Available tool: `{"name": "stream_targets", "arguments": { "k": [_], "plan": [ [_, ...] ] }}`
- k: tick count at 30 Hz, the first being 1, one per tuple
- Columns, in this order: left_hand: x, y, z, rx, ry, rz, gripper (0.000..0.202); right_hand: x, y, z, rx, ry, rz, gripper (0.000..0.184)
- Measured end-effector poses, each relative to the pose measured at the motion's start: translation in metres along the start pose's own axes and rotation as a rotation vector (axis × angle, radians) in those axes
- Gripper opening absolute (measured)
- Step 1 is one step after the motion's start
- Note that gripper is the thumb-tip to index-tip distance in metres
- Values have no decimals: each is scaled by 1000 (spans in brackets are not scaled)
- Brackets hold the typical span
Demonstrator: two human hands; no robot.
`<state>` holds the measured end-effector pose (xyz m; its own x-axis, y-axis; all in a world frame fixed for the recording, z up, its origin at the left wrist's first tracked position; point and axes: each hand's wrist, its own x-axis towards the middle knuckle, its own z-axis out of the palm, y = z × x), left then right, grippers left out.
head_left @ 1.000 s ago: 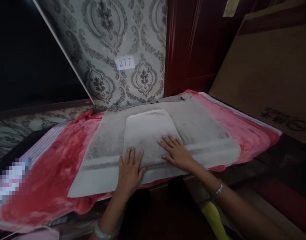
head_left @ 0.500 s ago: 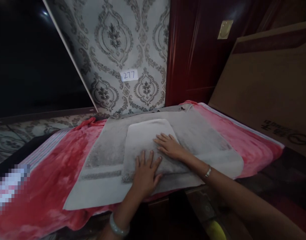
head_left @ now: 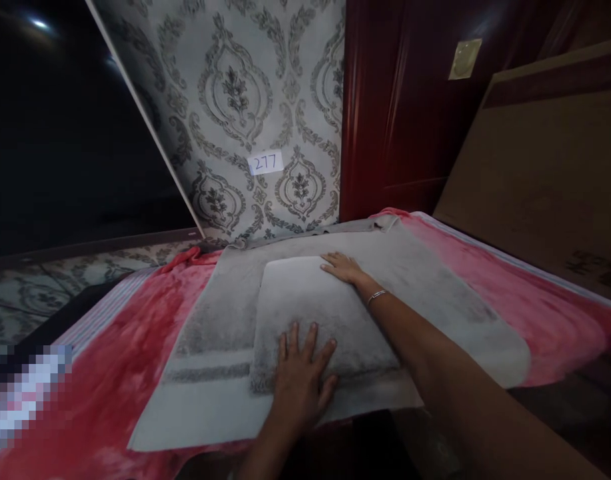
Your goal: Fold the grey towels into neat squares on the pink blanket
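- The left hand (head_left: pixel 300 383) lies on the near part of a folded towel (head_left: pixel 305 300); its fingers are fanned out and clasp nothing. Placed so, they seem to steady or smooth it.
- The right hand (head_left: pixel 342 269) reaches to the towel's far right corner, fingers extended and gripping nothing, perhaps to flatten that edge. A bracelet (head_left: pixel 376 296) circles its wrist.
- The towel rests near the middle of a larger grey cloth (head_left: pixel 215 327), which is spread flat and appears to give it an even bed.
- Beneath, a red blanket (head_left: pixel 110 360) shows at both sides, probably as padding.
- Beyond, the patterned wall (head_left: pixel 295 60) bears a slip (head_left: pixel 266 162) reading 277, seemingly put there to be read.
- A dark screen (head_left: pixel 75 133) is on the left; a carton (head_left: pixel 545 160) leans on the right.
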<state>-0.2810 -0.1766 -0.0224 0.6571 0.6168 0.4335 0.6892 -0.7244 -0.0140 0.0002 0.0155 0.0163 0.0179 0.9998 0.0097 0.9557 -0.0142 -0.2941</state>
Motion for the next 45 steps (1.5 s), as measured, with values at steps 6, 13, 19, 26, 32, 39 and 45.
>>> {"name": "stream_targets", "arguments": {
  "k": [6, 13, 19, 26, 32, 39, 45],
  "plan": [
    [2, 1, -3, -28, -33, -17, 67, 6, 4, -9, -11, 66, 6, 55],
    [2, 2, -5, -70, -49, -30, 66, 14, -11, -32, -37, 200, -20, 40],
    [1, 2, -3, -80, -53, -33, 67, 7, -7, -29, -25, 318, 9, 27],
    [0, 1, -4, -124, -53, -42, 64, 20, 8, -36, 16, 166, 8, 36],
    [0, 2, -5, -115, -53, -41, 65, 32, 15, -51, -35, 91, 12, 19],
    [0, 2, -7, -114, -71, -52, 64, 21, 9, -31, -69, 151, 108, 36],
    [1, 2, -4, -109, -49, -46, 66, -5, -10, -14, -93, 270, 96, 56]
  ]
}}
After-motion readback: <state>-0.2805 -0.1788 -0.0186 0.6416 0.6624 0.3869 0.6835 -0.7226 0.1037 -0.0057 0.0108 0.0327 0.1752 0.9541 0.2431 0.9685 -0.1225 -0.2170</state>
